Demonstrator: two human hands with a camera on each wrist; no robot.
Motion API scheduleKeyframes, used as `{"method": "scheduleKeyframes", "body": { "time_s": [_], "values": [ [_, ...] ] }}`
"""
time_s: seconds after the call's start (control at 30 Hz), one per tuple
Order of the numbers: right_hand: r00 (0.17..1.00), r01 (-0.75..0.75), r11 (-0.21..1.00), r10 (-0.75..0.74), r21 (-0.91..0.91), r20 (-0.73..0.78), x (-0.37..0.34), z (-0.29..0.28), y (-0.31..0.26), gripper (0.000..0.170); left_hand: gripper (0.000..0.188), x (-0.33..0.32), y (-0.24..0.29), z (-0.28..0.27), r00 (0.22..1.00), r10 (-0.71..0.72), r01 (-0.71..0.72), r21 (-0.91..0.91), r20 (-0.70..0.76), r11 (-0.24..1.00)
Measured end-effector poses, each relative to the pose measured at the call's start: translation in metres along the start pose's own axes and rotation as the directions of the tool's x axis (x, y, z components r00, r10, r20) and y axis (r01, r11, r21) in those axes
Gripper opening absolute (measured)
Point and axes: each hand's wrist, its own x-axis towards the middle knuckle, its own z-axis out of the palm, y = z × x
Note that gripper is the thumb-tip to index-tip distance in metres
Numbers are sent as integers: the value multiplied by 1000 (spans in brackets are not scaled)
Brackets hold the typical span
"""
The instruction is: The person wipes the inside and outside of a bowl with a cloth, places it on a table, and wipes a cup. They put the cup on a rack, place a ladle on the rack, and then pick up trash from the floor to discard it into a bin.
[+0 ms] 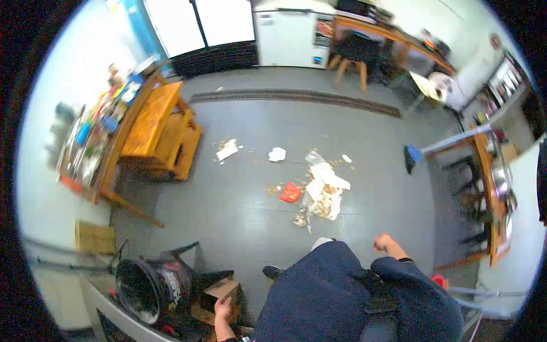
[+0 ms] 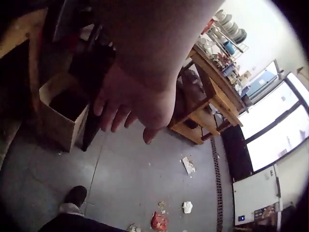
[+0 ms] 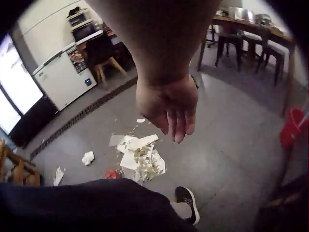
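My left hand (image 1: 223, 308) hangs beside an open cardboard box (image 1: 221, 289), fingers loose and holding nothing. In the left wrist view that hand (image 2: 137, 99) points down, with the box (image 2: 58, 113) just beside it. On my other side the right hand (image 1: 384, 243) is out in the air. Its relaxed fingers point floorward in the right wrist view, where the hand (image 3: 169, 108) grips nothing. On the floor ahead lies a heap of white papers and brown scraps (image 1: 326, 194). Next to it are a red wrapper (image 1: 290, 192) and a clear plastic bag (image 1: 302, 215).
Farther left lie a crumpled white piece (image 1: 277, 154) and a flat white piece (image 1: 227, 150) among crumbs. A black drum-shaped thing (image 1: 137, 290) stands at lower left, a wooden table (image 1: 149, 131) beyond. To the right are a blue-and-black thing (image 1: 411, 157) and a red bucket (image 3: 292, 128).
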Motion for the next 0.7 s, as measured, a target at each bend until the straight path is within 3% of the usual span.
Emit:
{"method": "scheduleKeyframes", "body": {
  "time_s": [0.03, 0.07, 0.13, 0.17, 0.2, 0.23, 0.27, 0.3, 0.33, 0.43, 0.53, 0.57, 0.6, 0.63, 0.67, 0.7],
  "values": [
    [998, -58, 987, 62, 152, -22, 1, 9, 18, 20, 36, -11, 32, 5, 1000, -2, 1, 56, 27, 998],
    [990, -123, 927, 140, 356, -24, 0, 18, 36, 18, 37, 10, 29, 14, 1000, 3, -5, 209, 11, 978],
    [957, -218, 678, 291, 702, 17, -19, 24, 59, 15, 37, -19, 112, 40, 998, 26, -39, 262, 53, 964],
    [965, -155, 745, 254, 649, -62, -21, 33, 89, 13, 37, -33, 144, 60, 996, 33, -54, 281, 80, 958],
    [967, -95, 804, 215, 587, -138, -18, 48, 121, 12, 38, 29, 107, 81, 990, 101, -130, 393, 96, 910],
    [949, -78, 718, 267, 692, -169, -30, 59, 137, 11, 40, 59, 109, 99, 978, 5, -95, 421, 210, 902],
    [927, -44, 621, 317, 782, -200, -41, 69, 153, 10, 38, 69, 130, 123, 967, 32, -147, 453, 252, 879],
    [884, -17, 306, 449, 952, -129, -65, 71, 156, 9, 37, 75, 155, 147, 959, 77, -206, 478, 274, 854],
    [820, 90, -34, 570, 995, -54, -88, 73, 159, 9, 36, 72, 191, 172, 946, 111, -258, 499, 305, 827],
    [655, 144, 138, 729, 980, -199, -16, 251, 270, 10, 33, 57, 283, 246, 891, 168, -394, 534, 423, 748],
    [764, 120, 485, 512, 866, -393, -77, 293, 241, 10, 31, 30, 364, 325, 845, 126, -448, 558, 520, 698],
    [798, 94, 246, 560, 965, -220, -90, 292, 231, 12, 30, 17, 384, 347, 828, 72, -458, 599, 555, 657],
    [806, 58, -10, 590, 998, -41, -104, 289, 219, 14, 30, 2, 402, 363, 803, 18, -493, 648, 595, 581],
    [793, 57, -450, 562, 891, 233, -126, 264, 199, 16, 29, 16, 407, 378, 651, 42, -748, 631, 758, 208],
    [785, 58, -142, 619, 988, 43, -115, 290, 194, 18, 28, 28, 413, 393, 466, 64, -861, 469, 883, -199],
    [805, 82, -329, 578, 941, 132, -118, 286, 188, 19, 27, 42, 421, 413, 270, -42, -802, 201, 962, -562]
  ]
}}
